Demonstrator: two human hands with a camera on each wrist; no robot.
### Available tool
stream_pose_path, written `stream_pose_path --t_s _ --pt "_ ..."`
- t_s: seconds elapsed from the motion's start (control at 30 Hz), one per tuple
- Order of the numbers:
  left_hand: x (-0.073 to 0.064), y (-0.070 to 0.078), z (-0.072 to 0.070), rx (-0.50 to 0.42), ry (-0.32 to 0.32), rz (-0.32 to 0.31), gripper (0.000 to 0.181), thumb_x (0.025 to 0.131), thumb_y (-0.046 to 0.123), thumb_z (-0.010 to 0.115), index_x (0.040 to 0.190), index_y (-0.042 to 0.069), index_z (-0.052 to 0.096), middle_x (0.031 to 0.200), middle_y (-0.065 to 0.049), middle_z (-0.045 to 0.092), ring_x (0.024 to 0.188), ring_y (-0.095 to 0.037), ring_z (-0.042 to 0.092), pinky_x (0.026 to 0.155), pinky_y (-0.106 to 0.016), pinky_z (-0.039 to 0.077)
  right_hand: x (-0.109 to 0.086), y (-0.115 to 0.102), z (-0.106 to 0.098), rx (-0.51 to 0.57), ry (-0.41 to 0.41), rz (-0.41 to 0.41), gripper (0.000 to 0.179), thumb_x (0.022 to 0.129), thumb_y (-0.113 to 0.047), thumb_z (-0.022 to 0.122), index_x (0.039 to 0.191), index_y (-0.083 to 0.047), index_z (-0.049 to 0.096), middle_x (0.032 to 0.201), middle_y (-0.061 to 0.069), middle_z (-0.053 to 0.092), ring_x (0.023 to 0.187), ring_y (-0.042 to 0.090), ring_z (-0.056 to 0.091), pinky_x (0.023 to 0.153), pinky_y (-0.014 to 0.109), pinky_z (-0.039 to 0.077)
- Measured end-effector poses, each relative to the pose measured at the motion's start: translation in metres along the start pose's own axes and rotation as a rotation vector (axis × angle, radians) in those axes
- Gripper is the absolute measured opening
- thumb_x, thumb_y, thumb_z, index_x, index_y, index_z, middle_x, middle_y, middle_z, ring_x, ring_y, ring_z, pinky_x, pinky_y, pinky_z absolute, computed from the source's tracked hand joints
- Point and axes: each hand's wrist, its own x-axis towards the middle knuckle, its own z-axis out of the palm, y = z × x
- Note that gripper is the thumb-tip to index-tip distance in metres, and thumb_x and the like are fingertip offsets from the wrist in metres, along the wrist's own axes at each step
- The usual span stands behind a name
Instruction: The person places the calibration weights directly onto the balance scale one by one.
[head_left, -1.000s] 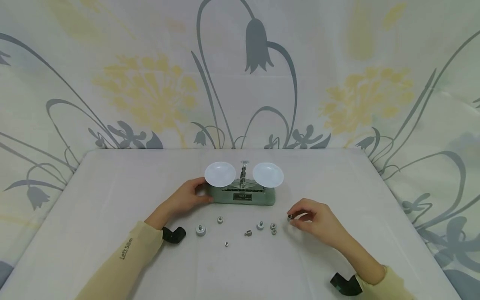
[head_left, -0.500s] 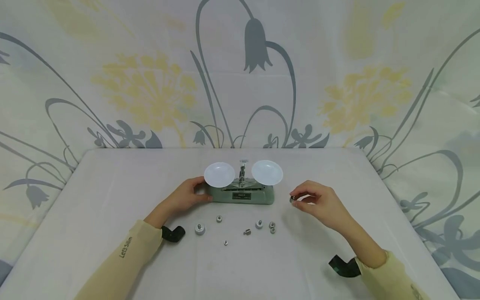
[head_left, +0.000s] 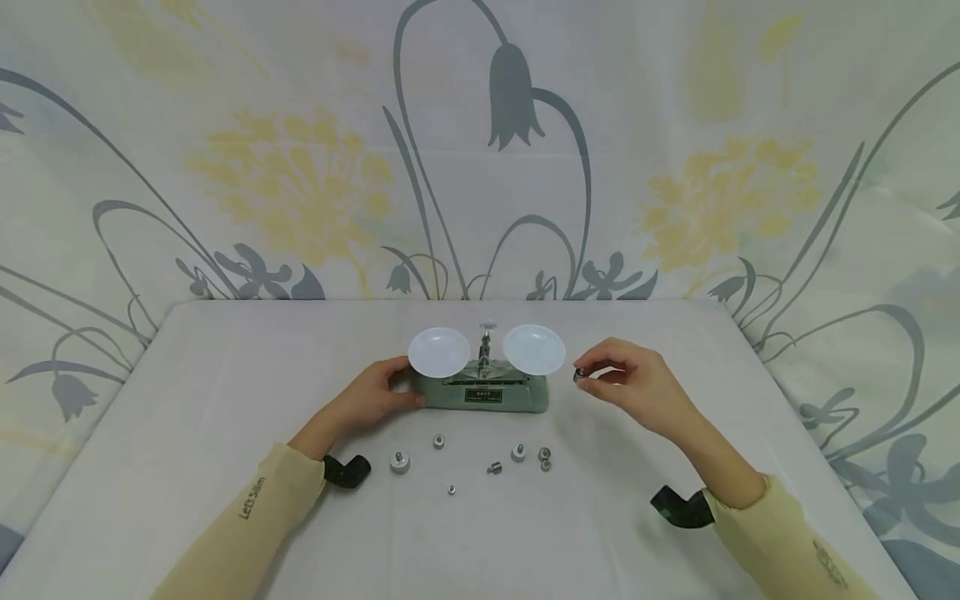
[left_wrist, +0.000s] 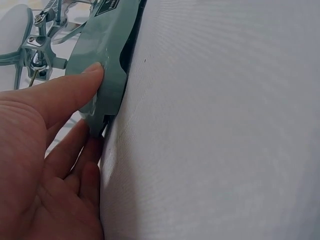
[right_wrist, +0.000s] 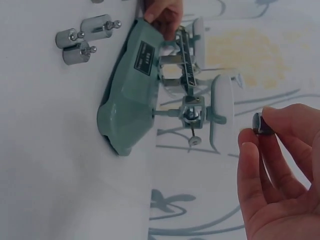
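Green scale [head_left: 483, 393], 2 white pans [head_left: 439, 351], silver weights [head_left: 400, 461], grey-yellow floral backdrop [head_left: 300, 167].

White table [head_left: 225, 400], cloth-covered. Green balance scale [head_left: 483, 392] sits mid-table, a bit toward the far edge, two white pans on top. Six small metal weights [head_left: 400, 461] are scattered between the scale and the near edge, the largest one leftmost, two touching at the right.
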Motion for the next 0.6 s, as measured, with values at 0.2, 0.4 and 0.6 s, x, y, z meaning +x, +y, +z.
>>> stream_pose_path --t_s 0.2,0.4,0.6 --pt "0.0 0.001 0.0 0.001 0.0 0.001 0.064 0.085 0.008 0.078 0.141 -0.005 0.05 0.146 -0.021 0.048 0.142 -0.038 0.035 0.116 -0.052 0.027 0.012 -0.002 0.0 -0.013 -0.003 0.006 0.019 0.085 0.006 0.074 0.103 0.002 0.071 0.1 0.01 0.067 0.092 0.018 0.068 0.077 0.025 0.058" --pt "-0.001 0.003 0.0 -0.007 -0.002 -0.003 0.066 0.085 0.007 0.077 0.143 -0.004 0.048 0.148 -0.021 0.046 0.142 -0.038 0.033 0.116 -0.052 0.026 0.022 -0.003 0.0 -0.033 -0.004 0.041 0.019 0.084 0.005 0.075 0.102 0.001 0.072 0.1 0.01 0.067 0.093 0.019 0.068 0.078 0.025 0.058" --pt "-0.002 0.005 0.0 0.0 -0.003 -0.009 0.068 0.085 0.008 0.077 0.144 -0.005 0.047 0.149 -0.021 0.045 0.143 -0.038 0.033 0.116 -0.052 0.026 0.032 -0.004 0.0 -0.067 -0.011 0.066 0.018 0.085 0.004 0.075 0.102 0.0 0.072 0.102 0.009 0.068 0.095 0.022 0.068 0.078 0.025 0.058"
